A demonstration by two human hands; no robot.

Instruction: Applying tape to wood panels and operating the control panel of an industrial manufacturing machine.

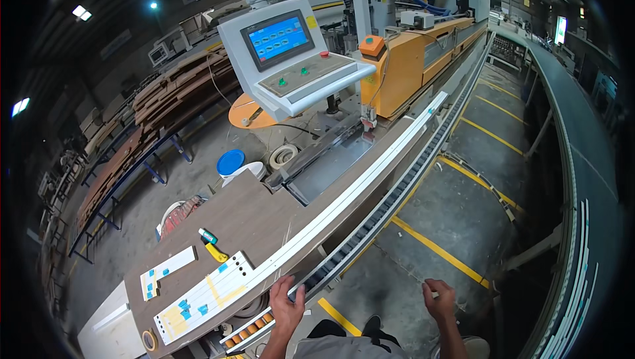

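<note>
My left hand [286, 305] rests with fingers spread on the near end of a long white strip [370, 167] that lies along the machine's feed track [390, 203]. My right hand [440, 298] hangs free above the floor, fingers curled around a small pale object that I cannot identify. On the brown table [245, 220] to the left lie white panels with blue and yellow tape [202, 296], a yellow utility knife [215, 252] and a small green-and-white tube [208, 235].
A control console with a blue screen [281, 38] stands over the orange machine body [403, 61]. Stacked boards [178, 88] fill racks at left. Yellow lines [440, 250] mark the concrete floor. A long conveyor [582, 160] curves along the right. A blue lid [231, 161] and tape rolls sit nearby.
</note>
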